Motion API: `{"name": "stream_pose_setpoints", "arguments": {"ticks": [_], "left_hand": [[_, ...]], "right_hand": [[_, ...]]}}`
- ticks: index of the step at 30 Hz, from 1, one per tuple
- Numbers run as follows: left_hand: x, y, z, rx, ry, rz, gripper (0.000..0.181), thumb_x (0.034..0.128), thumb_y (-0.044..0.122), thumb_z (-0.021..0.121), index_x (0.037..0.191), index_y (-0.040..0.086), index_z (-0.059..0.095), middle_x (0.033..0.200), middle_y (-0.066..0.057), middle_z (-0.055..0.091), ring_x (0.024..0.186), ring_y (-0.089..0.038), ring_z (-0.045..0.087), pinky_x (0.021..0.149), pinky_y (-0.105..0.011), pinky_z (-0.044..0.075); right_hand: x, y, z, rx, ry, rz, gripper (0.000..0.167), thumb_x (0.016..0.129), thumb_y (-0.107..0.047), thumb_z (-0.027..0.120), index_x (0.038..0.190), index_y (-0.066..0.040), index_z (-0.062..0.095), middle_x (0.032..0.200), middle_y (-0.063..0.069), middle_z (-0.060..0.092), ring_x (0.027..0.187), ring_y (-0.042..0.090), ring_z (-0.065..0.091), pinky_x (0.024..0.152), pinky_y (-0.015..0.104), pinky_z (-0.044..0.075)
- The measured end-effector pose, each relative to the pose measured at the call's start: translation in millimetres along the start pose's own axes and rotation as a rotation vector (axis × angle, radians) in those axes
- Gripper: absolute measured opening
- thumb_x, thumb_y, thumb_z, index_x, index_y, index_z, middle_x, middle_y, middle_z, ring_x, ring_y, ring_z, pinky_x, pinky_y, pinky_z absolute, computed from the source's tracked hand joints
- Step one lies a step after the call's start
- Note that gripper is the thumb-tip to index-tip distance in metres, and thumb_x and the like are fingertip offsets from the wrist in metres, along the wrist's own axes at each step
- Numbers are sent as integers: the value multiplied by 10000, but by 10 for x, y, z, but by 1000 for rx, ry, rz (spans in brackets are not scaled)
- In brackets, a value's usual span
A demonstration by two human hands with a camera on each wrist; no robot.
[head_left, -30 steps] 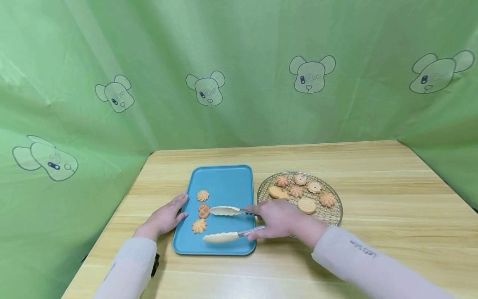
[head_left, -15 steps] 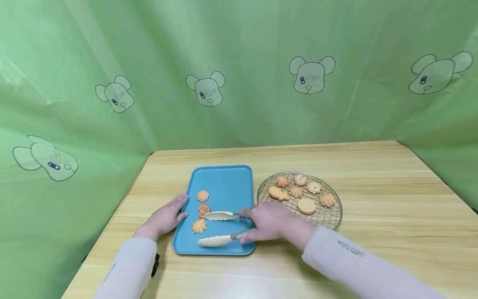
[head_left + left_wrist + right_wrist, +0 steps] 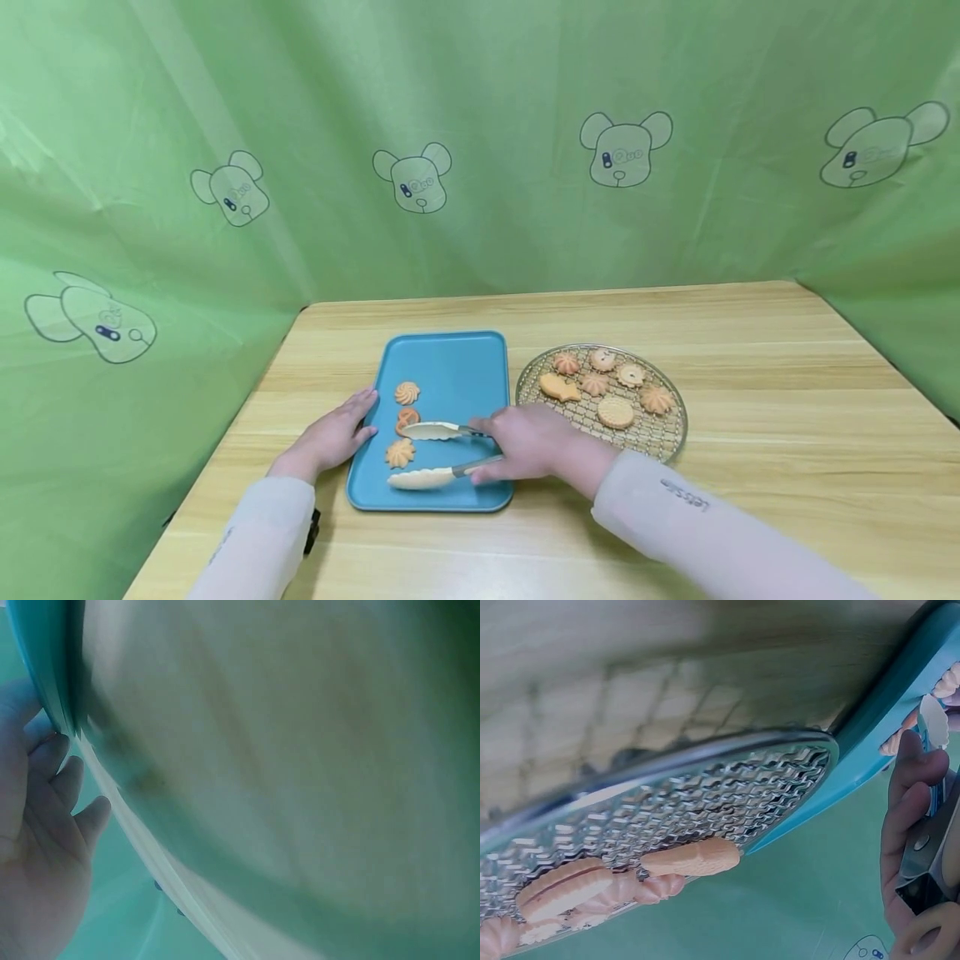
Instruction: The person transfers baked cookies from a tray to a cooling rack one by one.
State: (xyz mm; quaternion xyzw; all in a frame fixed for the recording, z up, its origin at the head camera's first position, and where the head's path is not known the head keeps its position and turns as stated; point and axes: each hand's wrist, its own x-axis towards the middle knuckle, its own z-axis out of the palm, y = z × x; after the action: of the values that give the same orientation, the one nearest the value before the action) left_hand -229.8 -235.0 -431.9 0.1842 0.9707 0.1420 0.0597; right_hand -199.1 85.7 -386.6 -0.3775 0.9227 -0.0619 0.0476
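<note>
My right hand (image 3: 528, 442) holds a pair of metal tongs (image 3: 423, 478) with cream scalloped tips. The tong arms are spread apart over a blue tray (image 3: 450, 358). One tip overlaps a pretzel-shaped cookie (image 3: 406, 414); contact between them is unclear. The other tip lies nearer the front, below a flower-shaped cookie (image 3: 401, 453). A swirled cookie (image 3: 407, 392) sits behind the pretzel. My left hand (image 3: 330, 433) rests at the tray's left edge with relaxed, extended fingers. In the right wrist view, curled fingers (image 3: 900, 810) wrap the tongs' metal body.
Right of the tray stands a round wire rack (image 3: 637, 439) bearing several cookies, among them a fish-shaped cookie (image 3: 557, 386) and a round cookie (image 3: 616, 412). Both sit on a wooden table (image 3: 787, 400). A green curtain (image 3: 495, 225) hangs behind and at the sides.
My right hand has moved left with the tongs, so one tip now covers part of the pretzel-shaped cookie. The left hand and tray have stayed in place.
</note>
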Motion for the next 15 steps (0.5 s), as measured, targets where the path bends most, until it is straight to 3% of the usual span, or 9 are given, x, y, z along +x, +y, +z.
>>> {"name": "stream_pose_setpoints", "arguments": {"ticks": [15], "left_hand": [[-6, 5, -5, 1, 4, 12, 601, 995, 239, 522, 1483, -11, 276, 1538, -172, 237, 1391, -357, 234, 1117, -501, 238]], "right_hand": [[94, -59, -17, -20, -2, 21, 776, 802, -678, 586, 1352, -130, 556, 778, -58, 606, 546, 72, 476, 469, 237, 430]]}}
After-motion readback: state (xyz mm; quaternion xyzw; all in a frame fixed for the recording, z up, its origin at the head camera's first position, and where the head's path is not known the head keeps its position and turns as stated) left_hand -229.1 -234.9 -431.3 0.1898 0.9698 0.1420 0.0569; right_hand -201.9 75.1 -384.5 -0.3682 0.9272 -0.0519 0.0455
